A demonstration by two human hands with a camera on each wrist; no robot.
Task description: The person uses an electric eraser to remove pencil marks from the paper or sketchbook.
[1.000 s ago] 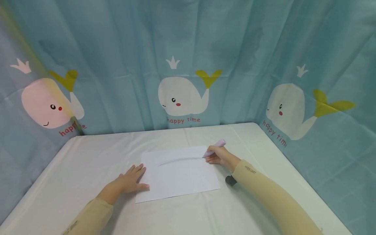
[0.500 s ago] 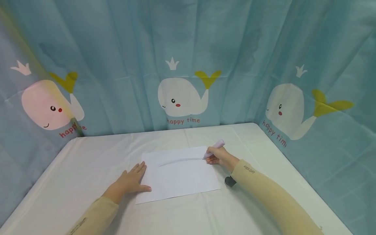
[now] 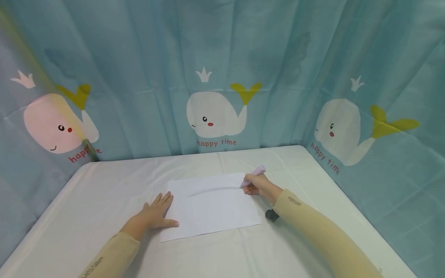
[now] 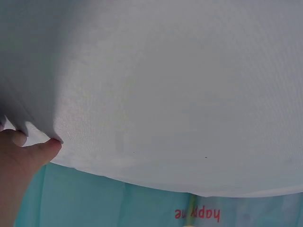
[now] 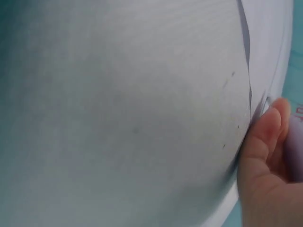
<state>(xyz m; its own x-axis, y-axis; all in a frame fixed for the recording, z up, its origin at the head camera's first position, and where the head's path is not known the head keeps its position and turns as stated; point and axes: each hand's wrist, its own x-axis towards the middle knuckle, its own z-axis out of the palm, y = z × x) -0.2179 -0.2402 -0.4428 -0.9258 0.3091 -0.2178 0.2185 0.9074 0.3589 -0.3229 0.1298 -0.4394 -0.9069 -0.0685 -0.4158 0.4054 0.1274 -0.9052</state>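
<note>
A white sheet of paper point(image 3: 215, 212) lies flat, with one faint curved line point(image 3: 208, 189) across its upper half. My left hand point(image 3: 156, 214) rests on the sheet's left edge, its fingers extended and the thumb spread toward the lower left corner. In the left wrist view only part of that hand point(image 4: 28, 156) shows. My right hand point(image 3: 258, 184) pinches a light purple marker point(image 3: 259, 170) at the sheet's upper right edge. Its tip is at the right end of the line. The right wrist view shows the thumb point(image 5: 265, 132) against the marker point(image 5: 294, 151).
A small round black object point(image 3: 272, 215) lies beside the paper, partly hidden by my right sleeve point(image 3: 313, 224). The white-covered table point(image 3: 208, 258) is bordered by a blue curtain point(image 3: 146, 77) with printed whales at the back and sides.
My left hand has shifted slightly to the right, its thumb reaching farther over the paper. The right hand and marker have stayed almost still, and the line looks the same.
</note>
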